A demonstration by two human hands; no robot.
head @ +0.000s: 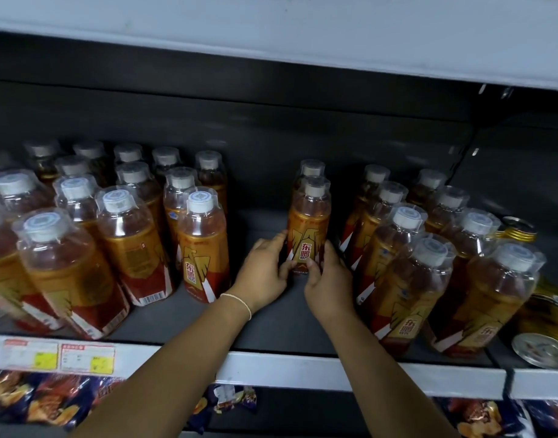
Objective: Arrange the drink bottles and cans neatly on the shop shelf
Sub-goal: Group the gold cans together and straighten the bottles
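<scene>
An orange-labelled drink bottle [309,226] with a white cap stands upright in the middle of the dark shelf [271,330], with a second bottle [312,169] right behind it. My left hand [265,270] grips its lower left side, and my right hand [326,279] grips its lower right side. Several rows of the same bottles [81,235] fill the shelf to the left. More bottles [429,263] stand in rows to the right. Gold cans [543,330] sit at the far right.
A bare gap of shelf lies on either side of the held bottle. The white upper shelf [271,33] hangs overhead. Price tags [59,355] line the front edge at left. Snack bags [50,396] lie on the level below.
</scene>
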